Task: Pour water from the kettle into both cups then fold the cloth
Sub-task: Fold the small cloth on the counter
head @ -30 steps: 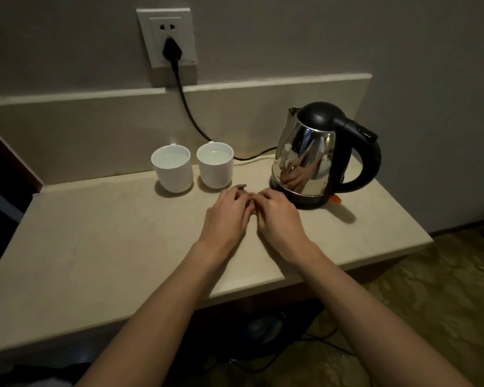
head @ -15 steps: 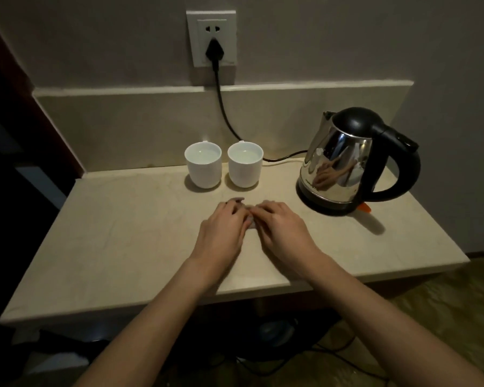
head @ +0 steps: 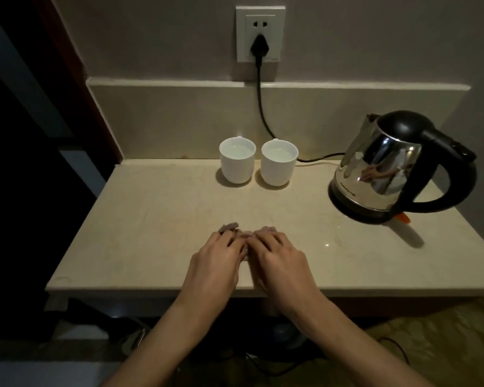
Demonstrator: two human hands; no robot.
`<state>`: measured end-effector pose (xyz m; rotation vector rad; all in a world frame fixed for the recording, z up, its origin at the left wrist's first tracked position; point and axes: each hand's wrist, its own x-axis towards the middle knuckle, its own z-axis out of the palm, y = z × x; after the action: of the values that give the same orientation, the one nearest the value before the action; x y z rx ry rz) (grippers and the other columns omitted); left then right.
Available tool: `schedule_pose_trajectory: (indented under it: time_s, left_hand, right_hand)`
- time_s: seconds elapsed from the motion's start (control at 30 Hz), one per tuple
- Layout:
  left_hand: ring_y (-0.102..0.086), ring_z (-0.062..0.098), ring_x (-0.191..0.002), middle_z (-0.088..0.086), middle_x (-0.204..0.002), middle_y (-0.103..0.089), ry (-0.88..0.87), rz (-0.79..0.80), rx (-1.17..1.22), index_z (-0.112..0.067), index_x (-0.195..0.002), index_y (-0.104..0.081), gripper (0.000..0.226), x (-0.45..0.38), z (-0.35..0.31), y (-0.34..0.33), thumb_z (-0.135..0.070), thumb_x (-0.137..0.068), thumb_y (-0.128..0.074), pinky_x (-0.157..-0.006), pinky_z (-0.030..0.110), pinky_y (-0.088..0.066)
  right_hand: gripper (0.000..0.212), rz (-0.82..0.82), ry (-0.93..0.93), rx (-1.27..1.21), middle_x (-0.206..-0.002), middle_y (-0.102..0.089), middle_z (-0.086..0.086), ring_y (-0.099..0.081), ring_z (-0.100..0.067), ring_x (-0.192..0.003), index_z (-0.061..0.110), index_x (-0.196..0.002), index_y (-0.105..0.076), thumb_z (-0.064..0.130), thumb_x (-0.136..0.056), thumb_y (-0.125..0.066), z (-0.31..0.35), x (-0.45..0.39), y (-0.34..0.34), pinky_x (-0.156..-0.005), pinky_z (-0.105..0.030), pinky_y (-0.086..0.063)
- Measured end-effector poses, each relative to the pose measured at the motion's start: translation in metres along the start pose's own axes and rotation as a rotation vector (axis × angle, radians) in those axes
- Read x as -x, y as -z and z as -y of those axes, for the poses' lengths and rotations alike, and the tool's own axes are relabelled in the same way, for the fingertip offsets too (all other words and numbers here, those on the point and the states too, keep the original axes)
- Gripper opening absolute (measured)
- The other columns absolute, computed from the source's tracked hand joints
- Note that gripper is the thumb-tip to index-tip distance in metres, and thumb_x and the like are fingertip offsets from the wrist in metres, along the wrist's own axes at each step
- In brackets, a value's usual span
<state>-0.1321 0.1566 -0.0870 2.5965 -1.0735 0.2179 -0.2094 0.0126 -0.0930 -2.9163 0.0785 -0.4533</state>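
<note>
Two white cups, the left cup and the right cup, stand side by side at the back of the counter, both holding water. The steel kettle with a black lid and handle sits on its base at the right. A small greyish-pink cloth lies bunched on the counter, mostly hidden under my fingers. My left hand and my right hand rest palm-down side by side, their fingertips pressing on the cloth.
The beige stone counter ends at a front edge just below my wrists. A black cord runs from the wall socket down behind the cups to the kettle base. A dark doorway lies left; cables lie on the floor below.
The view has shifted left, so the cups and kettle sit further right in frame. Both hands stay together on the cloth and have drawn nearer the counter's front edge.
</note>
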Motion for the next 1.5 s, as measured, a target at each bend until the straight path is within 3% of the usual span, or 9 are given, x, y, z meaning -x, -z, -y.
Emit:
schedule_pose_trajectory:
  time_s: [0.13,0.3,0.5,0.63,0.77,0.97,1.2,1.3,1.5]
  left_hand:
    - [-0.057,0.018,-0.119,-0.001,-0.130,-0.061,0.067,-0.032,-0.065,-0.021,-0.125,-0.065,0.033,-0.045,0.020,-0.003,-0.014,-0.093,-0.067,-0.086,0.032,-0.053]
    - [-0.060,0.023,-0.114,0.006,-0.126,-0.064,0.169,0.020,-0.107,-0.018,-0.127,-0.065,0.030,-0.077,0.029,0.013,-0.010,-0.098,-0.061,-0.089,0.035,-0.054]
    - [-0.029,0.013,-0.148,-0.005,-0.151,-0.045,0.127,0.098,-0.147,-0.024,-0.147,-0.045,0.051,-0.004,0.018,0.033,-0.010,-0.099,-0.054,-0.096,0.029,-0.048]
    - [-0.038,0.011,-0.142,-0.010,-0.150,-0.045,0.136,0.068,-0.134,-0.030,-0.145,-0.046,0.046,0.008,0.042,0.037,-0.017,-0.101,-0.053,-0.091,0.031,-0.052]
    - [-0.055,0.018,-0.125,-0.001,-0.136,-0.059,0.209,0.020,-0.172,-0.023,-0.135,-0.057,0.037,-0.039,0.077,0.030,-0.012,-0.099,-0.058,-0.089,0.034,-0.054]
    - [-0.061,0.023,-0.107,0.005,-0.117,-0.066,0.292,-0.047,-0.183,-0.021,-0.127,-0.063,0.027,-0.092,0.135,0.025,-0.026,-0.104,-0.050,-0.084,0.039,-0.056]
    - [-0.060,0.021,-0.107,0.002,-0.127,-0.061,0.244,-0.051,-0.109,-0.020,-0.124,-0.064,0.027,-0.002,0.108,0.036,-0.028,-0.102,-0.051,-0.079,0.036,-0.056]
    - [-0.065,0.020,-0.100,-0.002,-0.120,-0.066,0.235,-0.084,-0.052,-0.022,-0.116,-0.071,0.024,0.048,0.103,0.038,-0.027,-0.093,-0.068,-0.070,0.035,-0.060]
    - [-0.060,0.022,-0.109,0.002,-0.131,-0.061,0.320,-0.112,-0.122,-0.019,-0.121,-0.067,0.023,-0.007,0.155,0.042,-0.024,-0.101,-0.057,-0.082,0.040,-0.057]
  right_hand:
    - [0.042,-0.015,-0.019,-0.079,-0.123,-0.065,-0.004,-0.057,-0.027,-0.114,0.022,-0.133,-0.061,0.020,-0.091,-0.057,-0.007,-0.063,-0.011,-0.081,-0.043,-0.056]
    - [0.035,-0.012,-0.047,-0.130,-0.114,-0.069,-0.004,-0.059,-0.026,-0.104,0.024,-0.125,-0.068,0.016,-0.092,-0.060,-0.002,-0.103,-0.019,-0.082,-0.038,-0.051]
    - [0.042,0.005,0.047,-0.120,-0.122,-0.068,-0.001,-0.061,-0.027,-0.106,0.019,-0.123,-0.068,0.017,-0.081,-0.066,0.037,-0.040,-0.014,-0.074,-0.038,-0.058]
    - [0.042,0.015,0.090,-0.080,-0.117,-0.069,-0.004,-0.063,-0.029,-0.107,0.015,-0.122,-0.068,0.022,-0.083,-0.054,0.052,-0.051,-0.017,-0.068,-0.038,-0.058]
    - [0.033,0.000,0.097,-0.157,-0.119,-0.067,-0.003,-0.058,-0.022,-0.110,0.020,-0.127,-0.063,0.019,-0.094,-0.059,0.053,-0.112,-0.033,-0.087,-0.037,-0.054]
    - [0.018,-0.002,0.026,-0.181,-0.103,-0.070,-0.007,-0.064,-0.027,-0.094,0.014,-0.107,-0.071,0.011,-0.091,-0.063,0.062,-0.200,-0.061,-0.078,-0.037,-0.054]
    - [0.028,0.000,0.179,-0.312,-0.116,-0.064,0.004,-0.058,-0.014,-0.103,0.025,-0.121,-0.066,0.022,-0.095,-0.055,0.080,-0.110,-0.045,-0.085,-0.027,-0.049]
    - [0.031,0.005,0.227,-0.293,-0.122,-0.066,0.004,-0.061,-0.016,-0.111,0.023,-0.121,-0.069,0.022,-0.091,-0.066,0.095,-0.069,-0.042,-0.087,-0.027,-0.053]
    - [0.027,0.044,0.234,-0.268,-0.108,-0.067,0.000,-0.060,-0.021,-0.098,0.024,-0.120,-0.069,0.022,-0.097,-0.056,0.110,-0.155,-0.057,-0.080,-0.036,-0.052]
